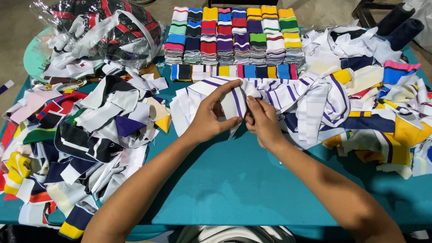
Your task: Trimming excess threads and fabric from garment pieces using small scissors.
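Note:
My left hand (210, 116) grips a white knitted strip with purple stripes (234, 100), thumb below and fingers on top. My right hand (263, 121) pinches the same strip just to the right, with a small dark tool, barely visible, at its fingertips. The strip runs on to the right into a heap of white and purple striped pieces (310, 101). Both hands meet over the far part of the teal table (234, 180).
Neat stacks of folded multicoloured striped collars (234, 36) line the far edge. A loose pile of mixed fabric pieces (76, 135) fills the left side, another (387, 108) the right. A clear plastic bag of fabric (103, 27) sits far left; dark thread cones (400, 24) far right.

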